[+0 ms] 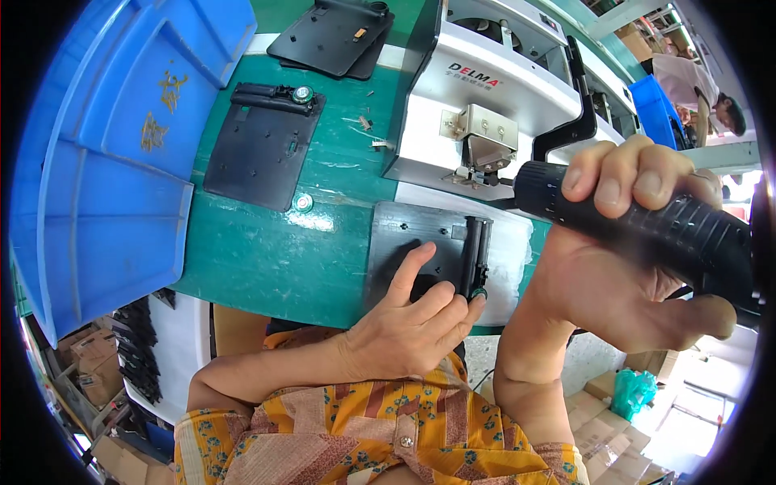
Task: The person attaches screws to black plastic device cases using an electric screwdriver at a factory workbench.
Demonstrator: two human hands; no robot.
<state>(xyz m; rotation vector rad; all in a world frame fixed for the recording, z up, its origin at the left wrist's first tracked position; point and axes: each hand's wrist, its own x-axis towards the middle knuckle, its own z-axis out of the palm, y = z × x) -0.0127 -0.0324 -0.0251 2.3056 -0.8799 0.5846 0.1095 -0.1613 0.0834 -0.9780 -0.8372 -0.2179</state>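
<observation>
My right hand (598, 275) is wrapped round a black electric screwdriver (540, 192), held tilted across the right side. The driver's tip is at the outlet of a silver-grey screw feeder (432, 121). Below it, at the table's near edge, lies a black plastic panel (396, 230) with a raised bar (475, 250) along its right side. My left hand (412, 323) rests on this panel with fingers apart, one stretched over the flat part. Its rightmost fingertip is beside a small green round piece (480, 293) at the bar's near end.
A similar panel (250, 158) with a green round piece lies left on the green table (242, 259); stacked panels (327, 36) are farther back. A loose round piece (303, 202) and small metal bits lie between. A blue bin (121, 218) stands left. Another person (687, 81) is far right.
</observation>
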